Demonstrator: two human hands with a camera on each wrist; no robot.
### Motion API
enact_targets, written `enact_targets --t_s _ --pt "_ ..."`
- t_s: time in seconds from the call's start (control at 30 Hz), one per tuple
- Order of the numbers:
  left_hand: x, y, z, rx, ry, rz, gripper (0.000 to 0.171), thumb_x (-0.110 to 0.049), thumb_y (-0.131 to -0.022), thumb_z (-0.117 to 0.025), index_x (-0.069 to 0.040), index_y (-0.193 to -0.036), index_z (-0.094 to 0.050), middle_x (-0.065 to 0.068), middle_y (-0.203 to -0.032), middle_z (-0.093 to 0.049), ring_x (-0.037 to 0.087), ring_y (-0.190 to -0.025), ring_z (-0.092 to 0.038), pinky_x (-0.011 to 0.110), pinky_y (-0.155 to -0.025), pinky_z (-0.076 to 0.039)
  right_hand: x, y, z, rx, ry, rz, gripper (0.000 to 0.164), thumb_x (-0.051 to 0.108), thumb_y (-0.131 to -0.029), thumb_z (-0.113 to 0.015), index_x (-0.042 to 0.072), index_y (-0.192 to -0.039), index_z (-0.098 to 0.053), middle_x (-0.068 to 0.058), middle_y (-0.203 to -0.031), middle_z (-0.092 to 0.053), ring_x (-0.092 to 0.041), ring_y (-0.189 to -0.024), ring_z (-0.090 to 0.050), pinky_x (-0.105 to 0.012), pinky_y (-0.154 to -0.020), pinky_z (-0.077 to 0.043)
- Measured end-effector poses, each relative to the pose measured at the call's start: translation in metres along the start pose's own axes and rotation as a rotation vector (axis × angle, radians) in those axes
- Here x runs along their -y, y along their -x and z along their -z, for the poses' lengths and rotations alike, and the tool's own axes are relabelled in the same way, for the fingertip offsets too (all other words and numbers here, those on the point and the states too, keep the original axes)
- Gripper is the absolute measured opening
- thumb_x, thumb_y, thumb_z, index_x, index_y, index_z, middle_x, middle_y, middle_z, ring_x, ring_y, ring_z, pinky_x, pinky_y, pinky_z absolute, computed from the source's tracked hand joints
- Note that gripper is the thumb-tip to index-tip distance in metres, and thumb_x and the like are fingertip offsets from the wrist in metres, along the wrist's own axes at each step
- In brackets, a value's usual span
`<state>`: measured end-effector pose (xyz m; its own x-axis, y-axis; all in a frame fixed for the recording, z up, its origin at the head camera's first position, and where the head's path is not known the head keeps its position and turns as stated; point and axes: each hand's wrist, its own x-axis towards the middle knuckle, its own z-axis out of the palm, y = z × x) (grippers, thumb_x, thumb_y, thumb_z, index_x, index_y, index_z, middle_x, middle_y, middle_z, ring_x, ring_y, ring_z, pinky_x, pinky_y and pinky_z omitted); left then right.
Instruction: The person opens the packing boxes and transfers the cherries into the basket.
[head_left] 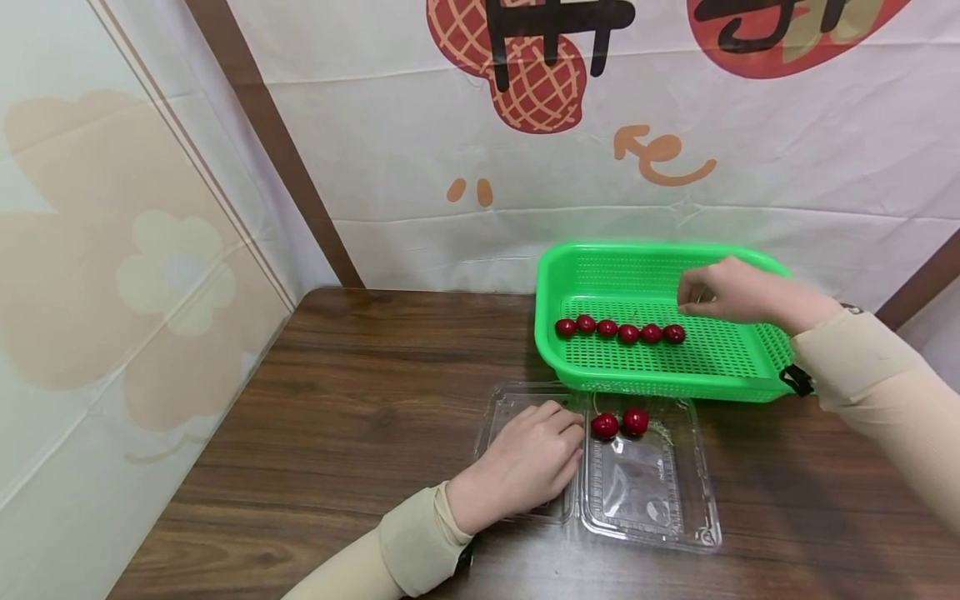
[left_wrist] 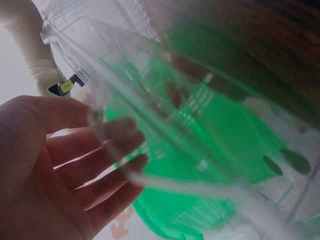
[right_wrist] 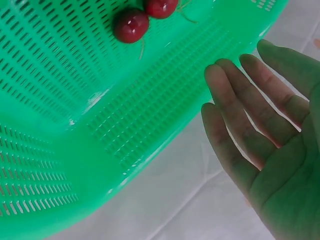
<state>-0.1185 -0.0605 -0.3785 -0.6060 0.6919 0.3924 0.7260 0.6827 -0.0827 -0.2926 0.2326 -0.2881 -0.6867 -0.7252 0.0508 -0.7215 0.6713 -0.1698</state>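
My right hand [head_left: 731, 290] hovers over the right part of a green plastic basket [head_left: 551, 350], its fingers [right_wrist: 250, 115] loosely extended and holding nothing. Left of it, several dark red cherries [head_left: 628, 333] lie in a row on the basket's perforated floor. Closer to the front, a clear hinged plastic box [head_left: 637, 500] lies opened out on the table. Two cherries [head_left: 635, 422] sit at the far end of its right half. Over the left half rests my left hand [head_left: 528, 458], its relaxed fingers [left_wrist: 100, 160] at the clear plastic near the middle fold.
The brown wooden table [head_left: 315, 433] extends to the left of the box. Behind the basket hangs a white printed cloth [head_left: 420, 250]. The basket's front rim stands right at the box's far edge.
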Motion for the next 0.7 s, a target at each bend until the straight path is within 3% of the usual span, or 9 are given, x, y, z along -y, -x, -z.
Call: enact_targets --t_s 0.2,0.7 --pt "-0.001 0.0 0.0 -0.012 -0.006 -0.004 0.019 -0.022 -0.085 -0.055 -0.011 -0.092 -0.068 0.0 -0.103 -0.066 0.015 -0.097 -0.054 0.028 -0.077 -0.048 0.01 0.005 -0.002 -0.045 -0.001 0.09 0.007 0.012 -0.079 -0.067 0.016 -0.081 -0.062 0.006 -0.074 -0.065 -0.006 -0.068 -0.061 -0.031 -0.062 -0.054" --pt "-0.001 0.0 0.0 -0.015 -0.005 -0.002 0.019 -0.022 -0.084 -0.055 -0.011 -0.093 -0.068 0.0 -0.103 -0.066 0.015 -0.097 -0.053 0.027 -0.076 -0.048 0.04 0.017 -0.005 -0.18 0.011 0.214 0.015 0.006 -0.076 -0.068 0.016 -0.086 -0.064 0.008 -0.081 -0.065 -0.004 -0.071 -0.061 -0.031 -0.06 -0.054"
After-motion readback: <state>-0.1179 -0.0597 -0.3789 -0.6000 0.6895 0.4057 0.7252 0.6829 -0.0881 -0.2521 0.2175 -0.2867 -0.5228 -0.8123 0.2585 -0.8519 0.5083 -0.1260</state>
